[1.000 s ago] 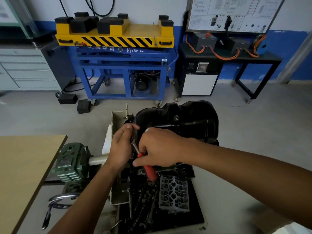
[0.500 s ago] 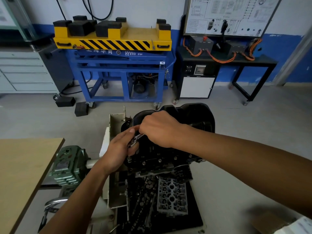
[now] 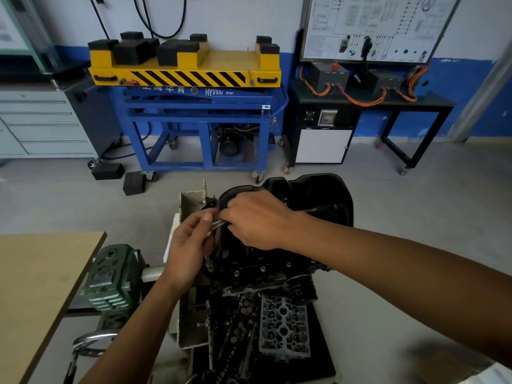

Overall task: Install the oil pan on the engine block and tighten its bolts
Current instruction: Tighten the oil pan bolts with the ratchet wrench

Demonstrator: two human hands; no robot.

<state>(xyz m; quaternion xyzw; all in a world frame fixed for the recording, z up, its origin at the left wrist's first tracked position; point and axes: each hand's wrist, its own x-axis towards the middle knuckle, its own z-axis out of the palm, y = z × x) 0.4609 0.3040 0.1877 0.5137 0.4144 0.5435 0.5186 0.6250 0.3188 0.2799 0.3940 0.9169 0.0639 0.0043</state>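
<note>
1. Head view, parts: I see the black oil pan (image 3: 313, 198) seated on top of the engine block (image 3: 257, 273), which is carried on a stand beside a green gearbox (image 3: 110, 278). Bolt heads (image 3: 263, 269) show along the near flange.
2. Head view, left hand: my operator's left hand (image 3: 188, 245) is at the pan's left corner. Its fingers curl around a socket extension (image 3: 207, 261) that stands roughly upright, lower end down at the flange.
3. Head view, right hand: the right hand (image 3: 257, 220) is closed over the handle of a ratchet (image 3: 217, 224). Only a short bright length of the tool shows between the two hands; the handle itself is hidden under the fist.
4. Step in hand: I judge the pan to be already placed and the work to be bolt tightening at the left corner. I cannot tell whether the socket is fully seated on a bolt head there.
5. Next move: I judge it calls for the left hand to steady the extension square to the bolt while the right hand swings the handle, without cocking the socket off the head.
6. Head view, below: a cylinder head (image 3: 282, 331) lies in the tray under the block.
</note>
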